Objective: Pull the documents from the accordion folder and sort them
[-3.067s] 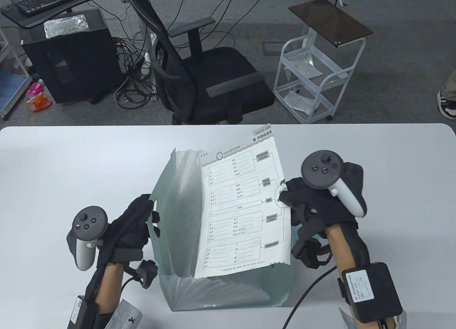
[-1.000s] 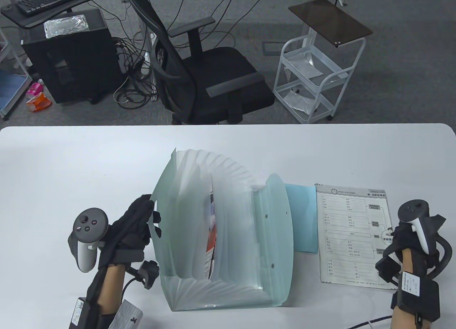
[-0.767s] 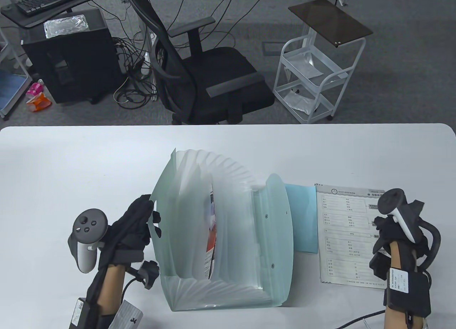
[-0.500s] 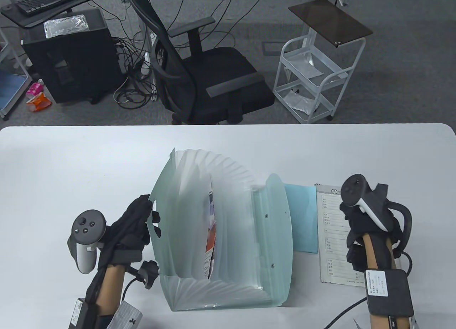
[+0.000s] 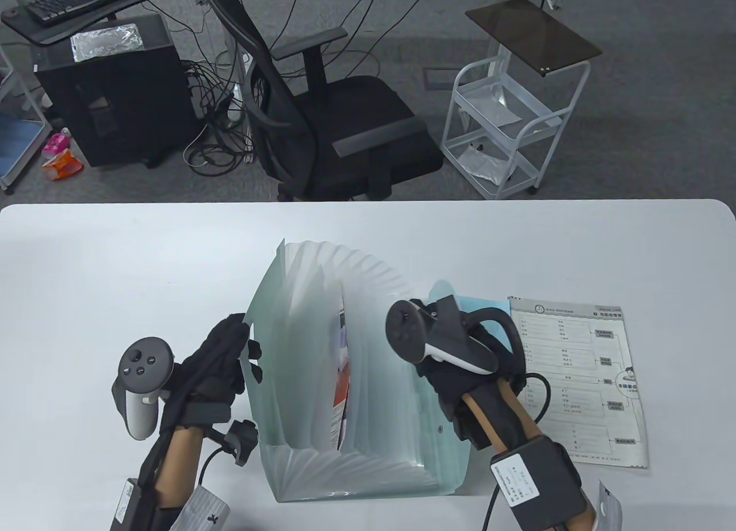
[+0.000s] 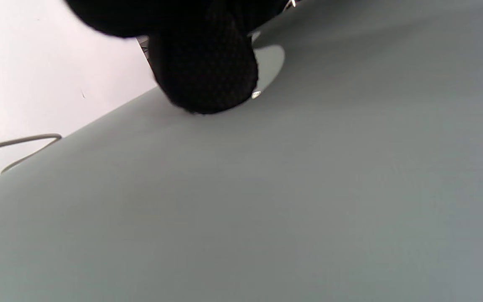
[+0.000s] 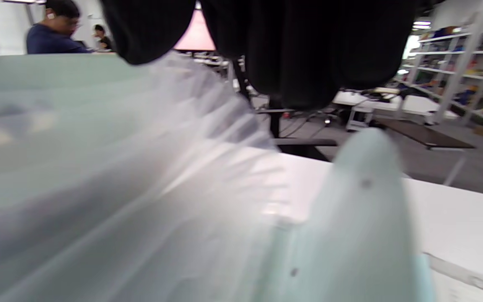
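Note:
A translucent pale green accordion folder (image 5: 299,335) stands open at the table's middle, pleats fanned. A document with red print (image 5: 342,381) stands in one of its pockets. My left hand (image 5: 241,352) grips the folder's left wall; in the left wrist view a fingertip (image 6: 208,71) presses on that wall (image 6: 308,188). My right hand (image 5: 428,370) hovers empty over the folder's right flap, its fingers (image 7: 292,54) hanging above the pleats (image 7: 141,167). A printed sheet (image 5: 581,375) lies flat on the table to the right. A light blue sheet (image 5: 489,309) lies partly under it.
The white table (image 5: 115,266) runs from edge to edge. Behind its far edge stand a black office chair (image 5: 345,122) and a white wheeled cart (image 5: 506,128). Cables trail from both forearms at the near edge.
My right hand pulled the printed sheet out of the folder, laid it on the table at right, let go, and has moved left to above the folder's right flap. My left hand has stayed put.

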{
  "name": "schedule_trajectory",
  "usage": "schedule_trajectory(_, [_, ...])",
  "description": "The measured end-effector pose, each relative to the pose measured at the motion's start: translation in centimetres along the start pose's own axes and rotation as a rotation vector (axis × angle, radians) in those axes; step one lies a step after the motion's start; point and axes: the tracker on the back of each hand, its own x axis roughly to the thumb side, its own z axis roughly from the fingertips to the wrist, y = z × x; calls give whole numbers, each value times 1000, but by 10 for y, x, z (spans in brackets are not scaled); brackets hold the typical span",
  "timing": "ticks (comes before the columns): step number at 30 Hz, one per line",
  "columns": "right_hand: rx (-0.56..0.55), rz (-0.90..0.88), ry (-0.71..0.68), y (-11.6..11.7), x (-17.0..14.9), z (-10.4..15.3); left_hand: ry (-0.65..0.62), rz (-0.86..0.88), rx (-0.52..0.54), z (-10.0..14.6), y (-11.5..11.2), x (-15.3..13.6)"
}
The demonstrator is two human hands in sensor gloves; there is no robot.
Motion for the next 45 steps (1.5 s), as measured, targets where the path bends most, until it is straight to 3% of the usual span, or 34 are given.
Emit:
schedule_trajectory(6, [151,96,-137,9,49,-7,-1,3,-5,-1,0,0])
schedule_trajectory(19, [216,85,-211,8,99,-35,-4,-4,-9,-1,0,0])
schedule_trajectory(27, [283,37,-179,13,107,-57,-4,-3,-10,-1,-1,0])
schedule_trajectory(31, [201,57,-107,16,107,-68,-6,-6,-11,-1,-2,1])
schedule_trajectory(36, [268,205,43,24,98,-80,-3,2,-8,-1,-1,0])
schedule_trajectory(45, [407,92,28,41,91,-93,-8,-4,-11,-1,-3,2])
